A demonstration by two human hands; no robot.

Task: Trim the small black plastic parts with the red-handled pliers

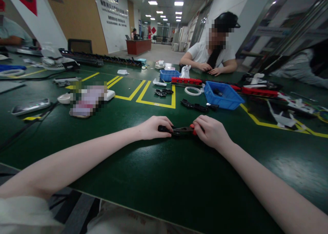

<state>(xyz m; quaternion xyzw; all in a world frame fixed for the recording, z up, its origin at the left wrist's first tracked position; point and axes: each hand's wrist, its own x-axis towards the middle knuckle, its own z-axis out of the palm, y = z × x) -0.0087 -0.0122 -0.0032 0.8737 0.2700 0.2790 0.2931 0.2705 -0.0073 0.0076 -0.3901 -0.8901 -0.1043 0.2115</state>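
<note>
My right hand (210, 130) is closed round the red handles of a pair of pliers (185, 129), whose dark jaws point left. A small black part (164, 128) is pinched between the thumb and fingers of my left hand (156, 127). The jaws reach to this part just right of my left fingertips; whether they grip it I cannot tell. Both hands are low over the green table (159, 179). Beyond them lie several similar black parts (194, 105), and a smaller cluster of black parts (163, 92) lies inside a yellow-taped outline.
A blue bin (222, 96) holds a dark piece, with a smaller blue bin (169, 75) behind it. A white tape roll (193, 91) lies nearby. At left are a phone (88, 100) and a dark device (31, 106). A person (212, 52) sits across the table.
</note>
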